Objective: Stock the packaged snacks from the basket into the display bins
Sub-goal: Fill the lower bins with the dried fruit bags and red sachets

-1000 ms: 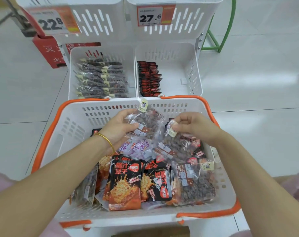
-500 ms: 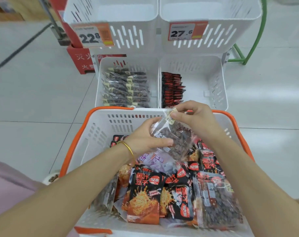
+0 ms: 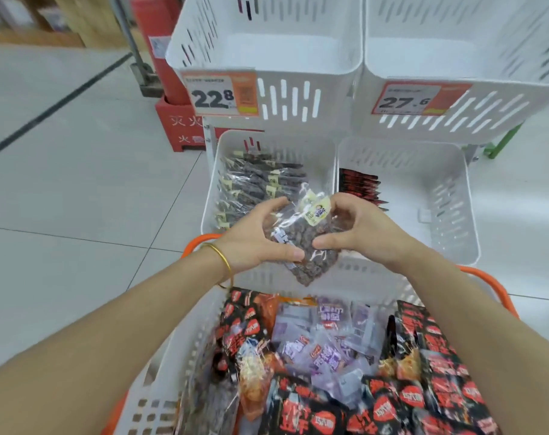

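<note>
A shop: white display bins (image 3: 267,98) carry price tags (image 3: 220,94), packaged snacks (image 3: 254,186) fill them, a shopping basket (image 3: 486,277) stands on the tiled floor (image 3: 63,215).

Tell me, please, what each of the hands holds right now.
Left hand: grips the clear snack bag.
Right hand: grips the same bag.

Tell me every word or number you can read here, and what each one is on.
"22.8": left price tag, on the upper left bin.
"27.6": right price tag, on the upper right bin.
"灭火": red box.
Too blurred to read: the sticker on the clear packet; the print on the black-and-red packets and purple packets in the basket.
</note>
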`<state>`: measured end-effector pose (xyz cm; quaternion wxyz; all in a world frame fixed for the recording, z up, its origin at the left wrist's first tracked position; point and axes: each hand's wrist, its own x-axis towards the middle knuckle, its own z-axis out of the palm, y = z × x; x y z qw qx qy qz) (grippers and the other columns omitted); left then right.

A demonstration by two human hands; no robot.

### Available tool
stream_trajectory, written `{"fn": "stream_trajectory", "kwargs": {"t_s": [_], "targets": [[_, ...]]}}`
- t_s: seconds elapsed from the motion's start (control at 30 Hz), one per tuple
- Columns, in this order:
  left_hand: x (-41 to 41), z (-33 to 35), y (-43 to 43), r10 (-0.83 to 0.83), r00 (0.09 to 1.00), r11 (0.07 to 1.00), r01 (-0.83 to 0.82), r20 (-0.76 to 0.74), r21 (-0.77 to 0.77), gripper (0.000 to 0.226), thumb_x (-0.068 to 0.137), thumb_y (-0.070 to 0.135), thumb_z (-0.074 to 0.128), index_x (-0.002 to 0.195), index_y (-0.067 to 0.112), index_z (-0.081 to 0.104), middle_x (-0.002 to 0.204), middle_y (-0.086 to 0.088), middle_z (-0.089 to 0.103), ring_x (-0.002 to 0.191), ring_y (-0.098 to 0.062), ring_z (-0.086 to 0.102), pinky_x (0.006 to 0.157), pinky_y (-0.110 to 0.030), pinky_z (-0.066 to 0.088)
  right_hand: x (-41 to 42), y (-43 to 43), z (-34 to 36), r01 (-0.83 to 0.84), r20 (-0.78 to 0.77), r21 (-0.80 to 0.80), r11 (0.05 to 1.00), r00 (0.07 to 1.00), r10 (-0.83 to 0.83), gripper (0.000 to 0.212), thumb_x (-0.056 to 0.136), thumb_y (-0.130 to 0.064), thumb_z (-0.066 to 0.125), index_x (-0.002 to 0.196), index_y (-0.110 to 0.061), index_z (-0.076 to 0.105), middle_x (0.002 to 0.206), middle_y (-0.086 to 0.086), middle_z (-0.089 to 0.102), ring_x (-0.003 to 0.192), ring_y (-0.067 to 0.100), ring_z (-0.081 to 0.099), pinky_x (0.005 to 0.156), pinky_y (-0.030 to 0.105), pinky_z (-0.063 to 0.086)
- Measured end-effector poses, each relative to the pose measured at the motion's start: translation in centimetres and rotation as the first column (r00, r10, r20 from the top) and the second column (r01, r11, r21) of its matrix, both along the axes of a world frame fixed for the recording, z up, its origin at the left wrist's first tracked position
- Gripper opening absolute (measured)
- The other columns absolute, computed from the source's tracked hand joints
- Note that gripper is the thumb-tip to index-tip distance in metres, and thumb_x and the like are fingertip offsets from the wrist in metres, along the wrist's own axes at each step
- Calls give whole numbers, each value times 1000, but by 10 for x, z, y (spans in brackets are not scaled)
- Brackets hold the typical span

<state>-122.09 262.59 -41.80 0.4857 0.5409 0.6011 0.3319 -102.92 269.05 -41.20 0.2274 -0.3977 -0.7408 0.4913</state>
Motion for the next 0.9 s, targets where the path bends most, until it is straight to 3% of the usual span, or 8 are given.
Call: {"fn": "stream_trajectory", "kwargs": {"t_s": [0.07, 0.17, 0.27, 0.4, 0.57, 0.9], "targets": [[-12, -8, 19, 26, 993, 998, -19, -111, 64, 91, 70, 26, 80, 144, 30, 27, 139, 7, 39, 125, -4, 36, 94, -21, 37, -10, 17, -3, 67, -12, 79, 995, 998, -67, 31, 65, -11, 84, 84, -14, 60, 90, 9, 64, 88, 30, 61, 79, 43, 51], [-32, -28, 46, 191, 938, 970, -136, -289, 199, 75, 80, 32, 72, 143, 22, 31, 140, -1, 41, 128, -14, 40, 106, -29, 34, -16, 38, -11, 228, -27, 185, 956, 974, -227, 31, 68, -10, 82, 79, -26, 59, 82, -8, 63, 82, 16, 59, 78, 30, 49], [-53, -49, 70, 332, 798, 928, -179, -503, 328, 55, 89, 28, 60, 139, 14, 39, 136, -9, 45, 127, -23, 40, 108, -33, 31, -23, 52, -20, 320, -19, 310, 895, 944, -330, 29, 71, -8, 79, 85, -19, 56, 81, -5, 61, 81, 19, 56, 75, 38, 49], [-61, -76, 83, 318, 638, 932, -74, -701, 356, 49, 92, 27, 53, 136, 11, 41, 136, -9, 44, 126, -26, 37, 107, -38, 31, -46, 67, -25, 176, 103, 685, 707, 937, -334, 26, 75, -10, 74, 85, -15, 51, 83, 0, 57, 82, 28, 51, 67, 39, 41], [-60, -88, 83, 389, 576, 913, -138, -719, 384, 48, 91, 33, 49, 134, 13, 39, 137, -5, 41, 127, -23, 36, 106, -40, 34, -85, 94, -31, -31, 207, 881, 473, 923, -325, 21, 75, -3, 71, 88, -7, 55, 95, 6, 65, 86, 33, 54, 64, 37, 43], [-59, -88, 82, 390, 557, 914, -137, -733, 381, 48, 90, 31, 47, 133, 14, 37, 136, -4, 40, 125, -22, 37, 105, -37, 35, -135, 119, -49, -45, 164, 952, 304, 910, -382, 22, 68, -3, 70, 83, -9, 55, 99, 4, 69, 88, 30, 61, 58, 33, 42]]}}
